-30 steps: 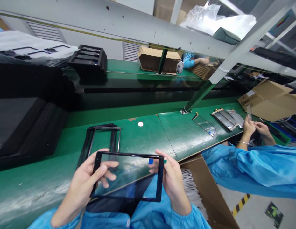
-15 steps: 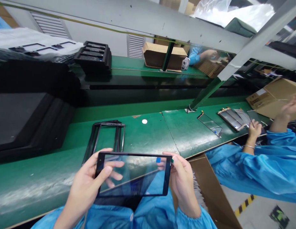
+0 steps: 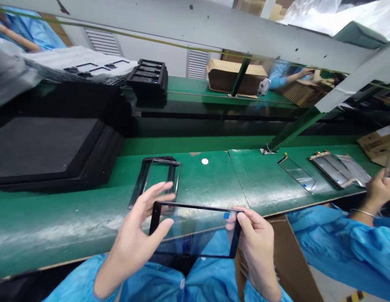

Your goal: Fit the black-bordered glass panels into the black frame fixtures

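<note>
A clear touchscreen panel [image 3: 195, 230] with a black border and a small blue tab is held level above the bench's front edge. My right hand [image 3: 258, 239] pinches its right end, thumb in front and fingers behind the glass. Around the left end, my left hand [image 3: 141, 235] is open: its fingers are spread above and behind the top edge, and the thumb is stretched out over the front. Whether the left hand touches the panel is hard to tell. Behind my left hand, several thin black frames [image 3: 146, 176] lie stacked on the green bench [image 3: 210, 184].
Black foam sheets [image 3: 44, 147] are piled at left. Black trays [image 3: 149, 77] and a divided cardboard box [image 3: 235, 77] stand on the back shelf. A post [image 3: 292, 128] rises from the bench. Glass panels [image 3: 297, 174] lie at right, near a co-worker's hand [image 3: 380, 188].
My left hand has loosened from the panel's left end, its fingers lifting and spreading. The right hand keeps its pinch. The view has swung left, and the co-worker's hand has moved.
</note>
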A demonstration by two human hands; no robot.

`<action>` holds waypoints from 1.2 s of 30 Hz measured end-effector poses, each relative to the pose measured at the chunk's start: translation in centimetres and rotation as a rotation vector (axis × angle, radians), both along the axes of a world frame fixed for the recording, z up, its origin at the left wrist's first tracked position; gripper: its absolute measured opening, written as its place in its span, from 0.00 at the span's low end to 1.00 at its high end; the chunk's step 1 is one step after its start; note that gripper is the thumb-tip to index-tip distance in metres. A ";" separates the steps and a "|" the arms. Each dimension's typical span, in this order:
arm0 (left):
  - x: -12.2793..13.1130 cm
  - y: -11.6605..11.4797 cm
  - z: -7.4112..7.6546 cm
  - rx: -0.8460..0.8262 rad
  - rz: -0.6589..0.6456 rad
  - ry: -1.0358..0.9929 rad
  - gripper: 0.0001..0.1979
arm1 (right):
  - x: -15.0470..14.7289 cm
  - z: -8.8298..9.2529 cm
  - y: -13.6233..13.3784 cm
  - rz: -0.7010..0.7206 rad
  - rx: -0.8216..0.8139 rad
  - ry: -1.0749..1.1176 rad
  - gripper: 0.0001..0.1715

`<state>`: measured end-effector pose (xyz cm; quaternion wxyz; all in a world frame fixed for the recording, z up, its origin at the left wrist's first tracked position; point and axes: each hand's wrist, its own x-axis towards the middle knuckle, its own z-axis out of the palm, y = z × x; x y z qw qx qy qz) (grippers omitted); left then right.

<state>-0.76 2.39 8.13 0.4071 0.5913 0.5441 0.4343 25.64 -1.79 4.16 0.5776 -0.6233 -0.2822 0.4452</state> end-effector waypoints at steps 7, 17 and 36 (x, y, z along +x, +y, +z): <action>0.7 4.0 1.7 0.221 -0.543 0.442 0.13 | -0.8 0.1 -0.3 0.044 -0.003 -0.102 0.16; 1.6 3.3 0.4 0.201 -0.588 0.405 0.17 | -2.0 0.5 0.9 0.211 0.038 -0.098 0.17; 2.3 1.5 -1.5 -0.492 -0.282 -0.389 0.27 | -1.6 0.3 2.6 0.325 0.106 0.087 0.27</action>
